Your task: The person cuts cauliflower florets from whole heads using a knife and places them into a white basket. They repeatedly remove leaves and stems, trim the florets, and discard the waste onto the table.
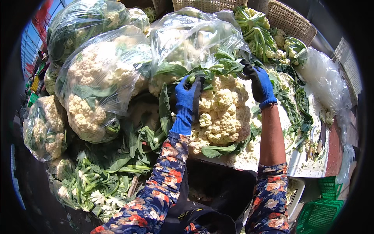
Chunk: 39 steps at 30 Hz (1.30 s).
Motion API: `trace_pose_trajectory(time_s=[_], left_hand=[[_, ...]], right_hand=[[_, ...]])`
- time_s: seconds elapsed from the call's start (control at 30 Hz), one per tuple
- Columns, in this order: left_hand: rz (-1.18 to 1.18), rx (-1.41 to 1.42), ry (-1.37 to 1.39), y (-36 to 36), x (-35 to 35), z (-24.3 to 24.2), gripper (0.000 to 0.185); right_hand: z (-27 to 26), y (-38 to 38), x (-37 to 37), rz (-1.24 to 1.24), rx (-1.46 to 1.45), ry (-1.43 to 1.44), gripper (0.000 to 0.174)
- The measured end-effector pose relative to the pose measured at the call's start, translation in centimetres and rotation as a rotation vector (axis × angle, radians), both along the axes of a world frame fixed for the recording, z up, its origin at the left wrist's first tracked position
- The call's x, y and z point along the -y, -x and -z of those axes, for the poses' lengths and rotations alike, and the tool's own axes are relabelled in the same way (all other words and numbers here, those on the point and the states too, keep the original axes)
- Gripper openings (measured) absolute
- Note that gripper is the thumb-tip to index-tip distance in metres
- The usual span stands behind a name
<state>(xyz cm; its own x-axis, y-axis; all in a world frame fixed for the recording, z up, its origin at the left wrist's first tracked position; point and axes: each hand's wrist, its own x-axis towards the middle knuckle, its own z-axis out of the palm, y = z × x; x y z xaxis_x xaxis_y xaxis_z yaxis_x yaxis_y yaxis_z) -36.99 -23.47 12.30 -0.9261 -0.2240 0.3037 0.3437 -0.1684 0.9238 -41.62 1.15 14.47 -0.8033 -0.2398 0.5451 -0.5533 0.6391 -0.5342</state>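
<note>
My left hand (189,95), in a blue and black work glove, pinches a green cauliflower leaf stalk (192,79) at the top of a large trimmed cauliflower head (223,109). That head rests on a white board (214,160) strewn with crumbs, its florets facing up. Wearing a matching glove, my right hand (261,84) is at the head's upper right with fingers curled. A dark, partly shiny edge shows by those fingers; whether it is a tool cannot be made out. Loose leaves (228,65) lie between the two hands.
Plastic-wrapped cauliflowers (102,76) crowd the left and back. Trimmed leaves and stalks (102,181) are heaped at lower left. Knives (320,136) lie at the board's right, below clear plastic bags (324,79). Green crates (320,215) stand at lower right, woven baskets (287,22) behind.
</note>
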Motion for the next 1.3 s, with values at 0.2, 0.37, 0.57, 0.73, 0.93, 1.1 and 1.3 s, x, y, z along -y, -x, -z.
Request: trace_pose_trajectory(time_s=[0.2, 0.37, 0.57, 0.73, 0.93, 1.1, 1.3], left_hand=[[0.184, 0.089, -0.12, -0.7, -0.5, -0.9, 0.015], [0.091, 0.029, -0.073, -1.6, 1.1, -0.9, 0.01], [0.039, 0.045, -0.121, -0.2, -0.1, -0.2, 0.011], [-0.105, -0.023, -0.049, 0.0, 1.3, 0.8, 0.015], [-0.248, -0.06, 0.066, 1.2, 1.7, 2.5, 0.023], [-0.275, -0.226, 0.216, 3.0, 3.6, 5.7, 0.023], [-0.35, -0.137, 0.12, 5.6, 5.4, 7.5, 0.026]], right_hand=[[2.9, 0.9, -2.6, 0.157, 0.739, 0.234, 0.044], [-0.9, 1.5, 3.7, -0.044, -0.156, -0.525, 0.03], [5.5, 0.7, -5.2, 0.478, 0.863, 0.249, 0.039], [1.7, -7.5, 1.3, -0.031, 0.207, 0.283, 0.036], [8.2, -10.4, -4.3, 0.17, 0.541, 0.433, 0.035], [2.9, -11.3, -0.4, 0.118, 0.298, 0.533, 0.031], [11.3, -10.4, -8.9, 0.332, 0.75, 0.944, 0.023]])
